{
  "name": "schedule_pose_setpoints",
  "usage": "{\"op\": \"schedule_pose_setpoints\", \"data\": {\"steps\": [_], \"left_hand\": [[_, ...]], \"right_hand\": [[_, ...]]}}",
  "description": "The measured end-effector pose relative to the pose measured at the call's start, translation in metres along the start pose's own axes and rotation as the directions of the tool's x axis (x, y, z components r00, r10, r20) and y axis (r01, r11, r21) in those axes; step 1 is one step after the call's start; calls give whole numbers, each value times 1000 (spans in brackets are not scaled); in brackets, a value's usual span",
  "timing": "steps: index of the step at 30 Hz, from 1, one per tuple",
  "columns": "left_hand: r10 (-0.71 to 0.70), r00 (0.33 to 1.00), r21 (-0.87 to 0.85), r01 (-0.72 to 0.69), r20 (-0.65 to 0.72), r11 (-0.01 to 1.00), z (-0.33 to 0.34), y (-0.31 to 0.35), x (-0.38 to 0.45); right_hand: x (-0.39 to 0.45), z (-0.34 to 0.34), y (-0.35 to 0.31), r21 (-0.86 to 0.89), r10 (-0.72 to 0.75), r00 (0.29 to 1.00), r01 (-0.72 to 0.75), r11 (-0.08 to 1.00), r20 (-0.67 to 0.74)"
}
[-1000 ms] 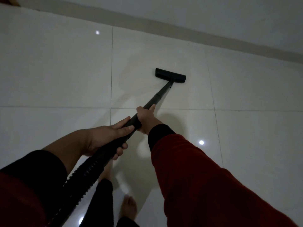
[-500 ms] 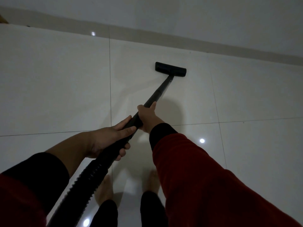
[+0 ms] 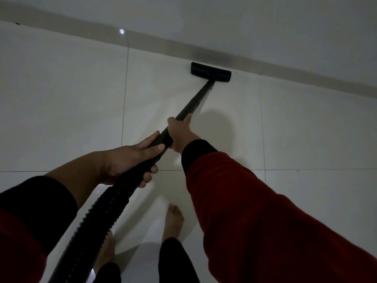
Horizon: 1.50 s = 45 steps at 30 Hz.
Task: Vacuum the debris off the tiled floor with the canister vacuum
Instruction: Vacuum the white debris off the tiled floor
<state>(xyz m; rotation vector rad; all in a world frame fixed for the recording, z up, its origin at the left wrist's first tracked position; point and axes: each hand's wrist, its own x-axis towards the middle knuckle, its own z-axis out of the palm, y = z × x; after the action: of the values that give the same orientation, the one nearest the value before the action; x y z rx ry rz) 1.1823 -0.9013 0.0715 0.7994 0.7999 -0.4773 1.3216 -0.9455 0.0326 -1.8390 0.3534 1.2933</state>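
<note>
A black vacuum wand runs from my hands up to a flat black floor nozzle that rests on the glossy white tiled floor, close to the grey skirting. My right hand grips the wand higher up, thumb along the tube. My left hand wraps the wand's lower end, where the ribbed black hose begins and drops to the bottom left. The canister is out of view. No debris is visible on the dim tiles.
A grey skirting strip and a white wall bound the floor at the back. My bare feet stand on the tiles below my hands. Bright light spots reflect on the floor.
The nozzle has been pushed forward and now lies almost against the skirting. I have stepped forward, and the wall fills more of the view. Both hands keep their grip.
</note>
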Motion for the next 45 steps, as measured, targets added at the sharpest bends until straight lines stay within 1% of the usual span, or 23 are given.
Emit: {"op": "schedule_pose_setpoints", "data": {"steps": [1, 4, 8, 13, 16, 21, 24, 29, 34, 40, 45], "left_hand": [[-2, 1000, 3, 2, -1, 1000, 2, 4, 4], [-6, 1000, 4, 6, 6, 1000, 11, 17, 13], [-20, 1000, -2, 20, 8, 1000, 21, 30, 26], [-32, 999, -13, 33, 36, 999, 28, 34, 29], [-26, 999, -18, 27, 37, 999, 37, 36, 32], [-37, 999, 18, 36, 22, 999, 61, 39, 43], [-49, 998, 23, 48, 32, 999, 77, 36, 52], [-38, 998, 20, 37, 57, 999, 105, 25, 68], [-47, 995, 14, 46, 83, 999, 125, 13, 78], [-67, 994, 33, 64, 92, 997, 133, -5, 63], [-66, 995, 20, 64, 78, 998, 133, -31, 36]], "right_hand": [[2, -2, -3, 32, -15, 1000, 15, 999, 6], [12, -11, -16, 51, -34, 999, 35, 998, -6], [19, -25, -30, 45, -17, 1000, 17, 999, -3], [23, -29, -31, 11, 57, 998, -57, 998, -17], [24, -36, -32, 10, 43, 998, -42, 999, -47], [23, -65, -32, 63, 43, 998, -41, 997, -43], [20, -87, -28, 104, 54, 998, -51, 993, -28], [20, -122, -22, 78, 25, 998, -21, 997, -60], [23, -145, -8, 65, 44, 995, -38, 997, -90], [3, -147, 15, 111, 69, 991, -57, 992, -115], [-27, -137, 41, 156, 79, 992, -62, 986, -103]]}}
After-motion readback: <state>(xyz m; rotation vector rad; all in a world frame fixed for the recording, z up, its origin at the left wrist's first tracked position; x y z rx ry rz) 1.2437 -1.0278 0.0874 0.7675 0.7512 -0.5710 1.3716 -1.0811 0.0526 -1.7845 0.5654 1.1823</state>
